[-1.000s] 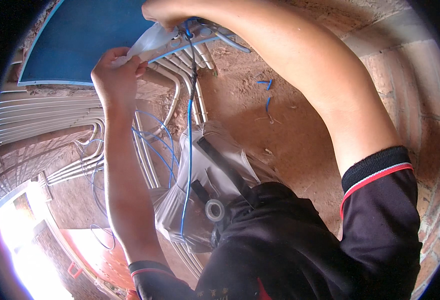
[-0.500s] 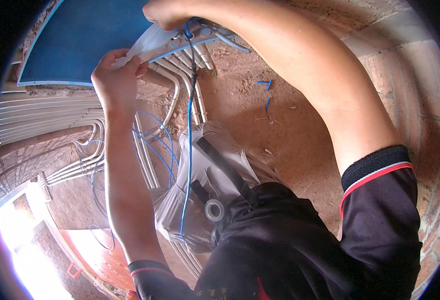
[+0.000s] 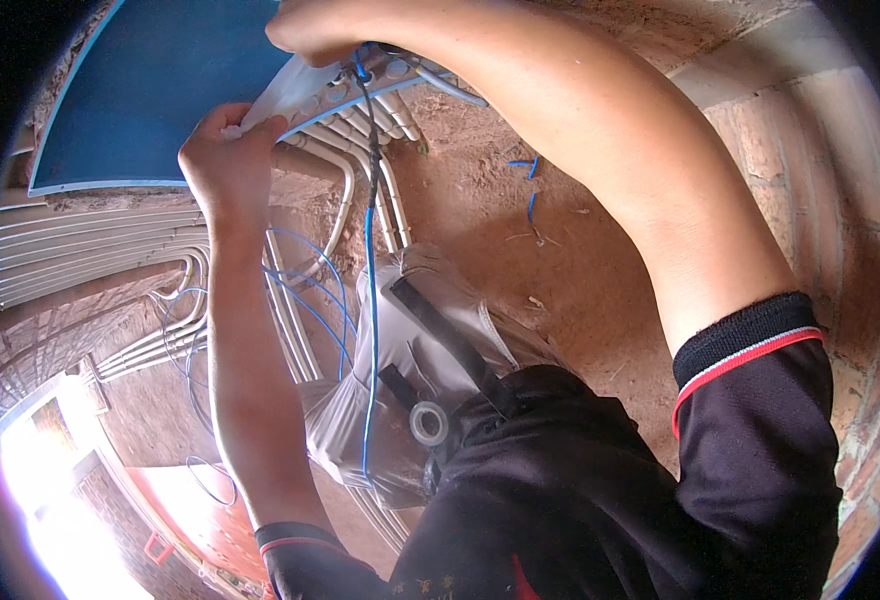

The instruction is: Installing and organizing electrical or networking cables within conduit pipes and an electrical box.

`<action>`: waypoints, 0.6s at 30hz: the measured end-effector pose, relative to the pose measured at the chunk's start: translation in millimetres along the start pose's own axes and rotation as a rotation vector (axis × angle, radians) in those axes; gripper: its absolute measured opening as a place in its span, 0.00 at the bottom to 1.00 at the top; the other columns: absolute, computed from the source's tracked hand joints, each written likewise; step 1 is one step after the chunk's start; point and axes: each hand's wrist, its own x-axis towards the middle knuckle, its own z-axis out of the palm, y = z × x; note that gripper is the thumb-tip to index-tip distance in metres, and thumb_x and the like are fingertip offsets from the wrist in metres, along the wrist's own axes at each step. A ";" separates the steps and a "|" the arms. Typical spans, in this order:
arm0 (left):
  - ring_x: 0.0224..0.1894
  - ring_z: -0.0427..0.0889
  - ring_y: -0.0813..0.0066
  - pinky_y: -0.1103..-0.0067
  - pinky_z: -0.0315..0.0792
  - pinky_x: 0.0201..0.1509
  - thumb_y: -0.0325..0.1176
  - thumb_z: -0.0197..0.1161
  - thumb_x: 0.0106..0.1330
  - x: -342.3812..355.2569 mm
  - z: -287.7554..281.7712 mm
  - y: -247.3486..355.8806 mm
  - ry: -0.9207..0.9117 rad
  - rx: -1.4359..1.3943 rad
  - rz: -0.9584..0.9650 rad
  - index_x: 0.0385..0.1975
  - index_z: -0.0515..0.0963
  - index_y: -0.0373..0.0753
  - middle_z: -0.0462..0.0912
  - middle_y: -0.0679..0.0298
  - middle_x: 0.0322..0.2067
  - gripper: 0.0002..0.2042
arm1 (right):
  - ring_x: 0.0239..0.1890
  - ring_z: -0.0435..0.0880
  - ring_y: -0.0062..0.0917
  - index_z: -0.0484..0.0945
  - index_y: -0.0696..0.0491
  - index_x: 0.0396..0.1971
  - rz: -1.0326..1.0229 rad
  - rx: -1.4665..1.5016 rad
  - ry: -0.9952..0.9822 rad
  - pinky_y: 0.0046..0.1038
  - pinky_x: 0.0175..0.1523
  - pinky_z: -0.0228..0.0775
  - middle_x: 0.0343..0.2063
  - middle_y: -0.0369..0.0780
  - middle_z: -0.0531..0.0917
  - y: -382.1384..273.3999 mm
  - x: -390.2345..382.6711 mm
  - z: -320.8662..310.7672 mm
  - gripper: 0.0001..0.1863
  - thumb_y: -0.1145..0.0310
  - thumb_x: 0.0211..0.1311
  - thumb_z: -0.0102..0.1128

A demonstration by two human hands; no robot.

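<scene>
Between my two hands stretches a piece of thin, translucent white plastic [image 3: 290, 90], perhaps a bag or sheet. Its lower left end is pinched in my left hand [image 3: 225, 150], fingers closed. My right hand [image 3: 310, 32] is curled at the upper end, its fingers partly cut off by the frame's top edge. Both hands are in front of a blue panel box [image 3: 160, 100]. Just right of the plastic, a blue cable [image 3: 370, 300] with a dark wrapped stretch comes out of the box and hangs over my trouser leg.
White conduits [image 3: 360, 140] rise into the box's lower edge, and more run along the wall at left. Loose blue wire [image 3: 325, 290] loops beside my left forearm. A tape roll [image 3: 428, 423] hangs at my waist. Blue offcuts [image 3: 532, 200] lie on the dirt floor. A brick wall [image 3: 820, 170] stands right.
My hands, the plastic and the box appear slightly farther left in the view. Both hands keep their hold, and the cable has shifted slightly left with them.
</scene>
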 end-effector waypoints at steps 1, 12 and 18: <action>0.31 0.80 0.78 0.79 0.75 0.38 0.26 0.76 0.54 -0.6 0.3 2.1 -0.004 0.000 0.000 0.40 0.86 0.31 0.87 0.61 0.34 0.13 | 0.45 0.89 0.37 0.89 0.55 0.36 -0.001 0.002 -0.003 0.39 0.47 0.82 0.40 0.46 0.89 0.0 0.8 1.1 0.10 0.71 0.56 0.62; 0.31 0.87 0.72 0.79 0.81 0.36 0.23 0.72 0.59 3.5 5.5 6.0 -0.075 -0.138 -0.052 0.45 0.84 0.25 0.89 0.53 0.34 0.15 | 0.44 0.89 0.36 0.89 0.54 0.35 0.003 0.005 -0.016 0.38 0.46 0.82 0.40 0.44 0.90 1.5 1.4 -1.0 0.09 0.70 0.57 0.62; 0.31 0.88 0.71 0.79 0.82 0.38 0.23 0.70 0.61 5.1 5.0 13.9 -0.100 -0.109 0.001 0.44 0.84 0.25 0.89 0.54 0.33 0.13 | 0.44 0.89 0.36 0.89 0.53 0.37 -0.057 -0.008 0.043 0.38 0.47 0.81 0.40 0.43 0.90 6.4 9.1 12.9 0.11 0.69 0.59 0.60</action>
